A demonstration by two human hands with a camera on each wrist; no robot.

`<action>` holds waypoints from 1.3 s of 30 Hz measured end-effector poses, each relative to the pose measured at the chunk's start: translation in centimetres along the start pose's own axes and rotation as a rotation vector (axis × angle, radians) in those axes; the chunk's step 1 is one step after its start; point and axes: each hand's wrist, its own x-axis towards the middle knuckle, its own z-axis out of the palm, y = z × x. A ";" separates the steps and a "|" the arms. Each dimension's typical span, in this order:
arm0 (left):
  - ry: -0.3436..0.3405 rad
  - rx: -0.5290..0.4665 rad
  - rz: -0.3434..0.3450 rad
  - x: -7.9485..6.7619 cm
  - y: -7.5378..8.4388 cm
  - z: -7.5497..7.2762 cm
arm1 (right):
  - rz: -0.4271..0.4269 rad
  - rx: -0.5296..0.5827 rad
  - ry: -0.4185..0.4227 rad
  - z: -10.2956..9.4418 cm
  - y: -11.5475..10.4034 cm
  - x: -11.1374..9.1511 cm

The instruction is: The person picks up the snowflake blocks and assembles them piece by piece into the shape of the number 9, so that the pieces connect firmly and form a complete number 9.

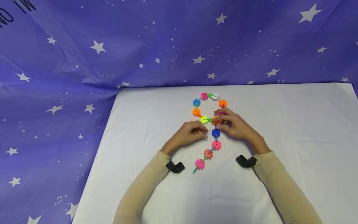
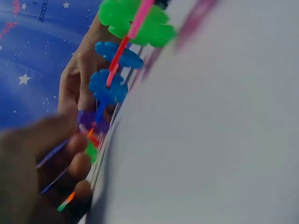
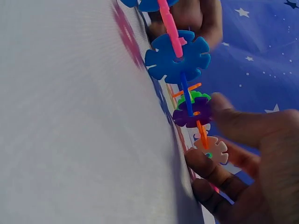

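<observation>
A chain of small notched plastic discs, snowflake building pieces, lies on the white table in a ring with a tail. My right hand (image 1: 236, 126) is over the ring's lower right, fingertips at an orange disc (image 1: 216, 120) and partly hiding a pink one (image 1: 223, 113). Its thumb is just above the dark blue disc (image 1: 216, 133), apart from the fingers. In the right wrist view that thumb (image 3: 222, 102) is beside the chain. My left hand (image 1: 191, 133) hovers left of the tail, below a yellow disc (image 1: 204, 119), fingers loosely bent and thumb apart.
The tail runs toward me through a pink disc (image 1: 216, 145) and a salmon disc (image 1: 208, 154) to a green end piece (image 1: 195, 170). A purple star-patterned cloth (image 1: 179, 40) hangs behind the white table (image 1: 307, 124). Black wrist mounts (image 1: 246, 161) sit on both sleeves.
</observation>
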 end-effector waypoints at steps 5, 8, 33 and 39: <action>-0.160 -0.078 0.029 -4.3 1.1 -1.3 | 0.042 -0.012 0.139 -0.5 -0.1 0.1; -0.243 0.001 0.081 -6.2 1.9 -1.2 | 0.122 -0.063 0.223 -0.7 0.3 0.1; -0.303 0.032 0.181 -6.9 2.5 0.4 | 0.195 -0.139 0.213 -0.7 1.2 -0.5; -0.291 0.019 0.184 -6.9 2.6 0.3 | 0.171 -0.072 0.114 -0.6 1.2 0.4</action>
